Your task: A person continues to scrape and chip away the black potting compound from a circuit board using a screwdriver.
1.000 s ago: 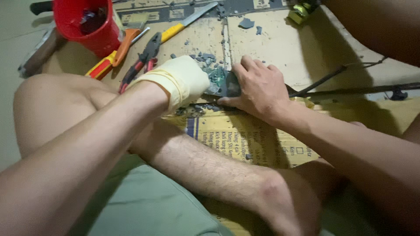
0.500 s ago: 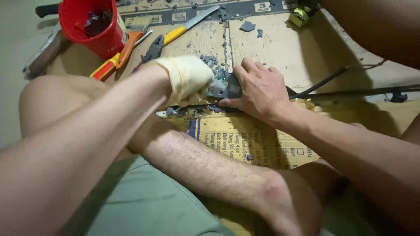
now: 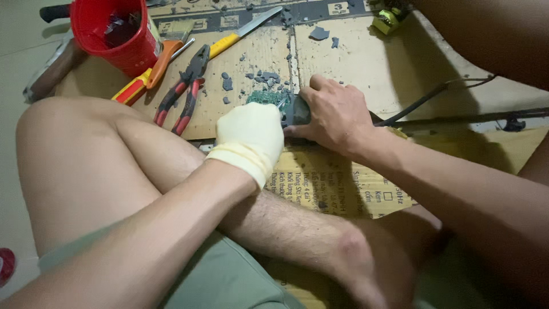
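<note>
Green circuit board [image 3: 267, 98]: lies on the cardboard sheet [image 3: 343, 63] on the floor, pinned between both hands, long axis running left to right. Left hand [image 3: 251, 137], gloved, fingers clenched over its near left end. Right hand [image 3: 334, 111], bare, fingers wrapped round a dark block [image 3: 294, 111] touching the board's right end. Pliers [image 3: 183, 91] lie well to the left

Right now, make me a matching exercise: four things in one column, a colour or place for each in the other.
1. bucket
2. pliers
3. left hand
4. right hand

a. in a pale glove
b. bare, gripping a dark part
c. red, far left corner
d. red-and-black handles, lying on the cardboard

Pairs: 1-c, 2-d, 3-a, 4-b
</note>
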